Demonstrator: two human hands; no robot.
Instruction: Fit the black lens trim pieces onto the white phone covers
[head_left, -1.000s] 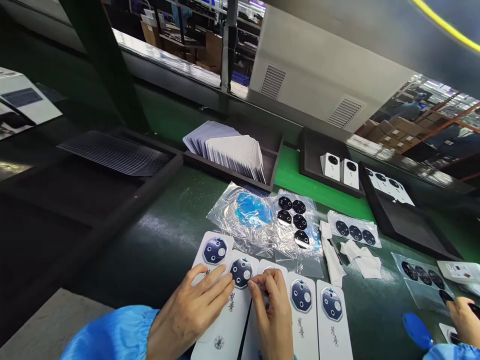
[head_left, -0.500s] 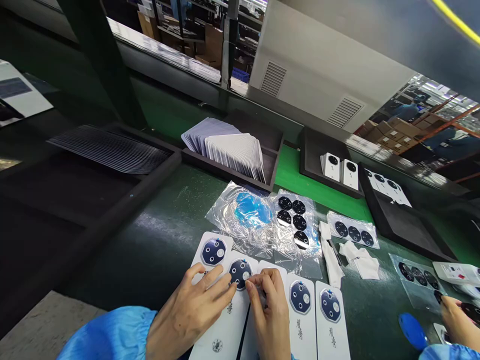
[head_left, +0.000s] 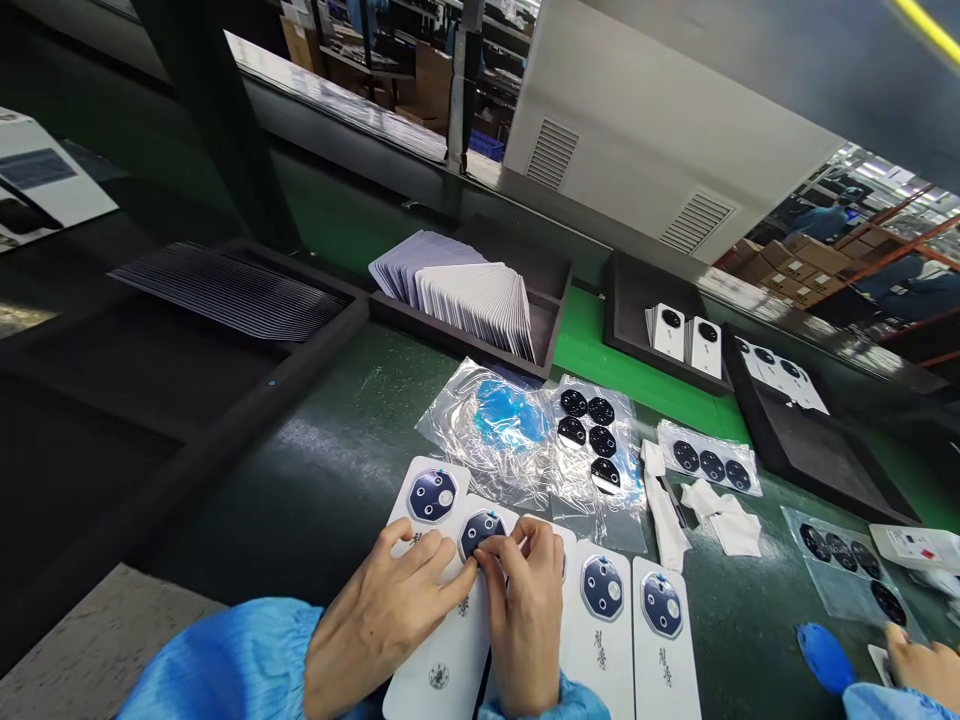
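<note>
Several white phone back covers lie in a row before me, each with a dark blue camera disc. On the second phone back cover (head_left: pixel 439 640), the camera disc (head_left: pixel 480 528) is partly hidden by my fingers. My left hand (head_left: pixel 390 605) rests over this cover and its left neighbour (head_left: pixel 412 505), fingers curved but apart, one tip at the disc's lower edge. My right hand (head_left: pixel 525 610) is closed in a pinch at the disc's lower right; what it grips is hidden. Under its knuckles lies a third cover, with a fourth (head_left: pixel 609 660) and another (head_left: pixel 667 655) further right.
Clear bags with black discs (head_left: pixel 602 440) and blue film (head_left: pixel 510 415) lie behind the covers. White cloths (head_left: pixel 724 515) are to the right. Dark trays (head_left: pixel 555 325) with fanned sheets (head_left: pixel 476 300) stand at the back. A co-worker's hand (head_left: pixel 922 665) reaches in at right.
My right hand has moved slightly left, its fingertips now over the disc and close to my left fingertips. At right, the co-worker's hand has moved away from a black disc now lying on the bag.
</note>
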